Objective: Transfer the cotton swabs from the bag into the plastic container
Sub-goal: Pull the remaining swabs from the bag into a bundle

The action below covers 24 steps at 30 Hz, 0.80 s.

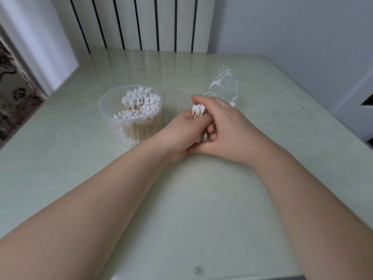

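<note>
A round clear plastic container point(113, 116) stands upright on the table, holding many cotton swabs with white tips up. Just right of it, my left hand point(181, 134) grips a small bundle of cotton swabs point(197, 111) whose white tips stick out above the fingers. My right hand point(226, 128) wraps over the same bundle from the right, fingers curled round it. A crumpled clear plastic bag point(224, 83) lies behind my right hand, its lower end hidden by the hand.
The pale green table point(191, 209) stretches wide in front of my forearms. A white radiator point(141, 23) stands against the wall at the table's far edge. A patterned curtain point(14, 93) hangs at the left.
</note>
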{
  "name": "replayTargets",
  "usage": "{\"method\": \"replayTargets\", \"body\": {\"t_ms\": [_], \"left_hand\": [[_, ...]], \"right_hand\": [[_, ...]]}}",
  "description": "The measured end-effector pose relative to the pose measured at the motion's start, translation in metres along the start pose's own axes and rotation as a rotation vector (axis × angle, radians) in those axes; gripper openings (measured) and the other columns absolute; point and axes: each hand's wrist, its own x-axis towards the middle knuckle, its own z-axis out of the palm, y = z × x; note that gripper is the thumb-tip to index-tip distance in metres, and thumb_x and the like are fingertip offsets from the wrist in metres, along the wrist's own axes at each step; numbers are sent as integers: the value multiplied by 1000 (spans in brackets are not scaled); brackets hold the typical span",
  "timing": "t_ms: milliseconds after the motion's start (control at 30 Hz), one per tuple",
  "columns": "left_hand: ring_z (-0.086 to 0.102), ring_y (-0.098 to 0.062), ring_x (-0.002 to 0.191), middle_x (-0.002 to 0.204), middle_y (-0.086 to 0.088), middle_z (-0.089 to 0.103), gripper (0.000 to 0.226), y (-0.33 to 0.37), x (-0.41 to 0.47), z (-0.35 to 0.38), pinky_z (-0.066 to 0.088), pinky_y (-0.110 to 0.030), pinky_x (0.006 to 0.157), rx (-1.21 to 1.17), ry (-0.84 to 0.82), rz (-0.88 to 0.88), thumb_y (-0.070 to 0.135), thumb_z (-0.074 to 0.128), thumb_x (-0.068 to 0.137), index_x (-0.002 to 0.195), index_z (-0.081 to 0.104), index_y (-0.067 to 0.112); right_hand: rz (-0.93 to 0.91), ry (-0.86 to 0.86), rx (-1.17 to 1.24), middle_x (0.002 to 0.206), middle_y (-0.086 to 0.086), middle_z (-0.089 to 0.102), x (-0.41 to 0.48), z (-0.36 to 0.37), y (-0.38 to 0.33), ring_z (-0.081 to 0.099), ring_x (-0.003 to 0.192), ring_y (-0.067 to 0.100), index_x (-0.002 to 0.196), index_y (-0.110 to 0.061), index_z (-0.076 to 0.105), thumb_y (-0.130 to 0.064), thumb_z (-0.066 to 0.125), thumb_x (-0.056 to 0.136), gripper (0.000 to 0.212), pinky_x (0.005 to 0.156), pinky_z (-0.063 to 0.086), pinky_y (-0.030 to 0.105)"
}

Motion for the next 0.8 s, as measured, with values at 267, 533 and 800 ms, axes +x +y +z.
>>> {"method": "replayTargets", "body": {"t_ms": [267,533,800], "left_hand": [[30,-10,36,44,8,35,29,7,3,-3,26,-18,40,-170,343,-32,27,60,100,75,46,19],[40,-11,40,60,1,48,27,2,6,-3,33,-21,40,-97,334,-6,31,64,97,76,53,18],[43,-9,40,65,0,49,22,0,6,-2,37,-21,40,-55,272,-1,29,62,100,82,55,17]], "right_hand": [[78,37,-114,127,-3,64,-2,-13,17,58,111,3,143,-23,52,-26,78,79,69,97,44,18],[120,103,-305,99,-4,72,4,-3,22,62,96,18,131,-34,62,-27,66,84,48,73,30,13],[211,46,-389,76,7,63,11,-1,24,61,79,29,84,-15,72,-21,62,77,14,63,42,31]]}}
